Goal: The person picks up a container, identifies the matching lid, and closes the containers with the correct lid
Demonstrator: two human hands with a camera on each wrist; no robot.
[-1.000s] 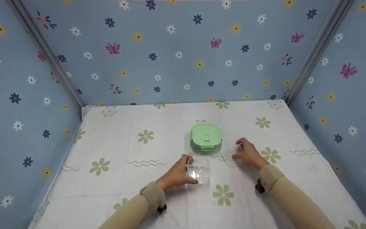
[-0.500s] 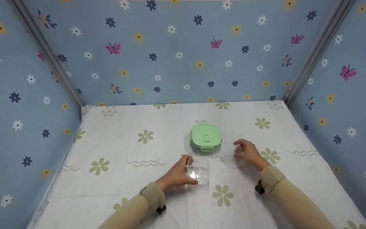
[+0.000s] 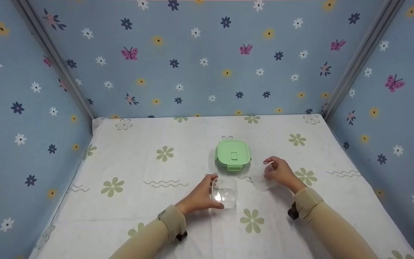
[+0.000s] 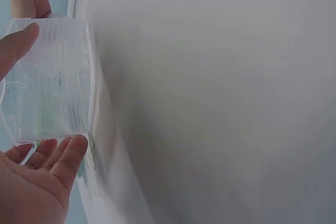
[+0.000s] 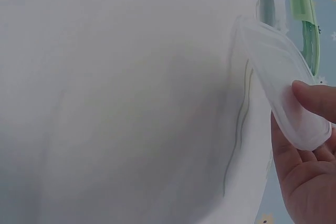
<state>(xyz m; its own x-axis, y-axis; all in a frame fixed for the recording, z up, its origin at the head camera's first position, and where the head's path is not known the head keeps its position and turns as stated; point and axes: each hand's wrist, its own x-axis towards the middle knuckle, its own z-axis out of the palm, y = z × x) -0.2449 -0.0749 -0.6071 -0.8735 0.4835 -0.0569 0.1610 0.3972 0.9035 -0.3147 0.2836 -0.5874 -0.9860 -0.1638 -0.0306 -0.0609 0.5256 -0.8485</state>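
My left hand (image 3: 199, 196) grips a clear plastic square container (image 3: 225, 194) at the front middle of the table. In the left wrist view, the thumb and fingers lie on opposite sides of this ribbed-looking container (image 4: 58, 82). To the right, my right hand (image 3: 280, 172) pinches a thin translucent plastic lid (image 3: 261, 180) by one side. The right wrist view shows the lid (image 5: 278, 66) tilted, thumb on its face and fingers behind, its far edge close to the cloth. Just behind both hands sits a square food box with a green clip lid (image 3: 233, 154).
A white cloth (image 3: 128, 201) with green flowers and wavy lines covers the table. Blue patterned panels (image 3: 207, 72) enclose it at the back and on both sides, with grey posts (image 3: 358, 61) at the corners.
My right hand has closed its fingers more on the lid and tilted it up slightly. The left hand, the clear container and the green-lidded box have stayed in place.
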